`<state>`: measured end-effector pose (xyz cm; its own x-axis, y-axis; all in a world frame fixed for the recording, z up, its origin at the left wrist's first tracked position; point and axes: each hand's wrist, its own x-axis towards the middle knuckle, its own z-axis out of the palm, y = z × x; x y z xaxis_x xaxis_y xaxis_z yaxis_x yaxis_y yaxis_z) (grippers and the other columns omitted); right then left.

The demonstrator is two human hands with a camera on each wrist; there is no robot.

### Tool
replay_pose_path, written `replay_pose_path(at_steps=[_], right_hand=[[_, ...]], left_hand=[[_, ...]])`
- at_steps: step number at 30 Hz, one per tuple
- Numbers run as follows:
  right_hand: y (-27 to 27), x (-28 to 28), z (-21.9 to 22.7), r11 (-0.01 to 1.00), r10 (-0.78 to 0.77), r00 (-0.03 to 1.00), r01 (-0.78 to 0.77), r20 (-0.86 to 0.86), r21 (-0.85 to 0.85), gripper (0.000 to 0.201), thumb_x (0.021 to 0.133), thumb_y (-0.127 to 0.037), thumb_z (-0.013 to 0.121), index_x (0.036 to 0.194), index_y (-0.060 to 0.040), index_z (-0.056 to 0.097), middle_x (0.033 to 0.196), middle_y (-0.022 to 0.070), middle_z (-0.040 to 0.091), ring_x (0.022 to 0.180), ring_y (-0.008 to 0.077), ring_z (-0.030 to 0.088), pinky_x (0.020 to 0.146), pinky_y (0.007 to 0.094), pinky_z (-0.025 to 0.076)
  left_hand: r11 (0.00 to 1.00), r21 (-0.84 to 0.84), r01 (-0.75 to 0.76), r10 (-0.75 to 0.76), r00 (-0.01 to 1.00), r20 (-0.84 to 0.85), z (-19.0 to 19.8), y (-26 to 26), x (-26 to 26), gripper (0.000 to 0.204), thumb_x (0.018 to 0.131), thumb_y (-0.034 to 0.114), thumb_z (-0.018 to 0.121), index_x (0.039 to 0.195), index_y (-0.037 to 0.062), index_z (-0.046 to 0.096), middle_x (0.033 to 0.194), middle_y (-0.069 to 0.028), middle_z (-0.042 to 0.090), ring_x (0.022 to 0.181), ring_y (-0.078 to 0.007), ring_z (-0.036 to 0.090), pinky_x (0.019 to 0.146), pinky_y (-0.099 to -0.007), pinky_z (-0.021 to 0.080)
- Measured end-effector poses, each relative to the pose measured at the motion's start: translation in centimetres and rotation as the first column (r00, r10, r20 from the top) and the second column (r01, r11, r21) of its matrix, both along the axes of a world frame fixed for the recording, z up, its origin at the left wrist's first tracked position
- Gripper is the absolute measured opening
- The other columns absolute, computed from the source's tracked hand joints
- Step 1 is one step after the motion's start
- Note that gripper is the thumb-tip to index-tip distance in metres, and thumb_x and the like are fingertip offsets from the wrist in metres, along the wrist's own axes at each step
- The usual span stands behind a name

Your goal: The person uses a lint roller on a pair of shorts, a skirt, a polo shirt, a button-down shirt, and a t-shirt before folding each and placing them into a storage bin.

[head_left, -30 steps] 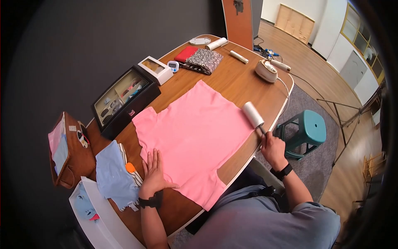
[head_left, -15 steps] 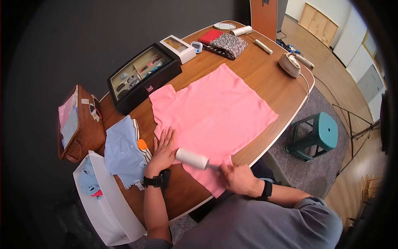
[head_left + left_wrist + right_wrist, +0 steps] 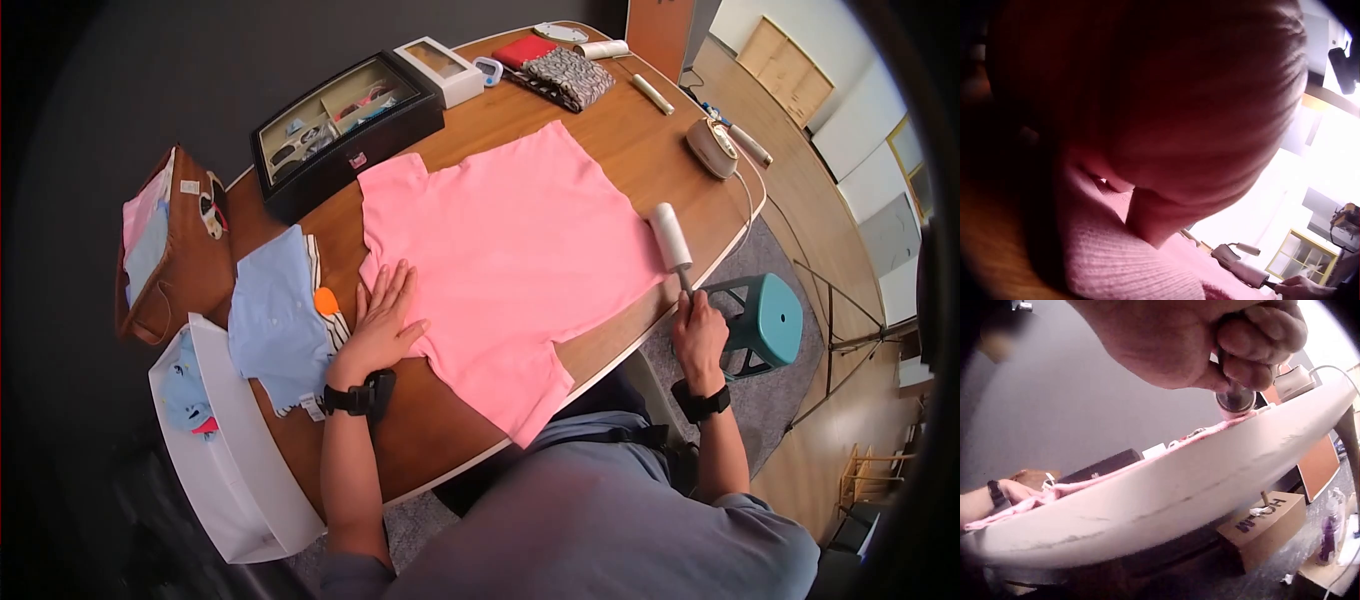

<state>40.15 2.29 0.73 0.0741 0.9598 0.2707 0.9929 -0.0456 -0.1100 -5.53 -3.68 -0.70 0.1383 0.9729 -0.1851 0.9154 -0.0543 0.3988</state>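
Observation:
A pink short-sleeved knit top (image 3: 500,230) lies spread flat across the wooden table. My left hand (image 3: 382,325) rests on its left edge with the fingers straight; in the left wrist view the ribbed hem (image 3: 1116,262) shows under the hand. My right hand (image 3: 702,338) grips the handle of a white lint roller (image 3: 670,237), whose cylinder is at the top's right edge, by the table rim. In the right wrist view the fingers are curled round the handle, and the end of the roller (image 3: 1235,401) meets the pink cloth.
Left of the top are a folded light blue garment (image 3: 280,305), a brown basket (image 3: 185,260) and a white box (image 3: 235,450). Behind stand a black glasses case (image 3: 345,130), a white box (image 3: 440,70) and folded patterned cloth (image 3: 570,75). A corded device (image 3: 712,148) sits far right, a teal stool (image 3: 770,318) beyond the edge.
The lint roller was at the top's right edge, swept left to beside my left hand, and is now back at the right edge. My left hand stays on the top; the head view has shifted.

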Motion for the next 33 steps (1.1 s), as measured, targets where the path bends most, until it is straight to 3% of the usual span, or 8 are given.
replay_pose_path(at_steps=[4, 7, 14, 17, 20, 24, 31, 33], right_hand=[[-2.9, -5.8, 1.8, 0.904, 0.392, 0.881, -0.423, -0.264, -0.069, 0.022, 0.093, -0.027, 0.061, 0.09, -0.0053, 0.057, 0.06, 0.019, 0.058, 0.054, 0.0386, 0.06, 0.048, 0.0459, 0.047], [-5.0, -9.9, 2.0, 0.663, 0.73, 0.654, -0.748, -0.197, -0.027, 0.033, 0.09, -0.041, 0.065, 0.089, -0.008, 0.062, 0.059, 0.0106, 0.059, 0.052, 0.0304, 0.061, 0.047, 0.0412, 0.048], [-5.7, -7.3, 0.6, 0.446, 0.884, 0.447, -0.894, -0.136, -0.042, 0.036, 0.092, -0.043, 0.062, 0.079, -0.009, 0.059, 0.056, 0.0076, 0.054, 0.052, 0.0287, 0.059, 0.048, 0.0391, 0.046], [-7.0, -5.2, 1.2, 0.17, 0.954, 0.227, -0.948, -0.196, -0.271, 0.046, 0.092, -0.048, 0.06, 0.066, -0.0114, 0.051, 0.051, 0.0046, 0.049, 0.046, 0.0256, 0.055, 0.046, 0.0364, 0.045], [-6.4, -4.8, 1.2, 0.155, 0.951, 0.196, -0.971, -0.24, -0.181, 0.045, 0.091, -0.047, 0.063, 0.065, -0.0119, 0.051, 0.05, 0.004, 0.048, 0.046, 0.0252, 0.055, 0.046, 0.0359, 0.045], [-4.6, -5.5, 1.6, 0.535, 0.795, 0.548, -0.835, -0.258, -0.125, 0.042, 0.09, -0.045, 0.063, 0.068, -0.0098, 0.056, 0.053, 0.0081, 0.053, 0.051, 0.027, 0.059, 0.05, 0.0372, 0.048], [-5.9, -4.4, 3.1, 0.239, 0.938, 0.301, -0.921, -0.174, -0.307, 0.046, 0.091, -0.047, 0.062, 0.065, -0.0103, 0.053, 0.05, 0.008, 0.051, 0.047, 0.0263, 0.057, 0.046, 0.0378, 0.046], [-5.1, -4.7, 3.6, 0.253, 0.938, 0.295, -0.943, -0.184, -0.217, 0.046, 0.091, -0.047, 0.062, 0.065, -0.0103, 0.053, 0.051, 0.0082, 0.051, 0.047, 0.0265, 0.056, 0.046, 0.0381, 0.045]], left_hand=[[1.0, 0.005, -0.025, 0.025, 0.999, -0.02, 0.4, -0.1, 0.7, 0.102, 0.084, 0.05, 0.067, 0.157, 0.01, 0.009, 0.165, -0.0104, 0.005, 0.152, -0.0301, 0.0, 0.118, -0.0588, 0.0], [1.0, 0.002, -0.026, 0.026, 0.999, -0.041, 0.4, -0.1, 0.9, 0.111, 0.079, 0.055, 0.071, 0.157, 0.0091, 0.009, 0.165, -0.0113, 0.004, 0.152, -0.0314, -0.001, 0.118, -0.0598, 0.001], [0.998, -0.02, -0.051, 0.05, 0.997, -0.057, 0.4, 0.1, 1.0, 0.113, 0.077, 0.058, 0.071, 0.157, 0.0077, 0.009, 0.165, -0.0113, 0.004, 0.151, -0.0327, -0.002, 0.118, -0.0602, 0.001], [0.998, -0.035, -0.058, 0.056, 0.997, -0.057, 0.5, 0.1, 1.2, 0.113, 0.077, 0.057, 0.072, 0.157, 0.0076, 0.008, 0.165, -0.0112, 0.004, 0.152, -0.0325, -0.002, 0.118, -0.0602, 0.001], [0.998, -0.037, -0.053, 0.051, 0.997, -0.058, 0.7, 0.1, 1.1, 0.114, 0.076, 0.056, 0.073, 0.157, 0.0079, 0.008, 0.165, -0.011, 0.003, 0.152, -0.0322, -0.002, 0.118, -0.0599, 0.0], [0.998, -0.041, -0.053, 0.051, 0.997, -0.055, 0.7, 0.1, 1.2, 0.118, 0.074, 0.055, 0.075, 0.157, 0.0075, 0.007, 0.165, -0.0109, 0.003, 0.152, -0.0314, -0.002, 0.118, -0.0591, 0.0], [0.998, -0.033, -0.061, 0.059, 0.997, -0.044, 0.8, 0.1, 1.2, 0.122, 0.072, 0.056, 0.077, 0.156, 0.0027, 0.006, 0.164, -0.0149, 0.002, 0.152, -0.0299, -0.002, 0.119, -0.0582, -0.001], [0.997, -0.027, -0.077, 0.076, 0.997, -0.032, 0.4, 0.1, 1.0, 0.126, 0.07, 0.055, 0.078, 0.155, 0.0012, 0.003, 0.163, -0.0181, 0.001, 0.152, -0.0309, -0.003, 0.118, -0.0576, -0.001]])
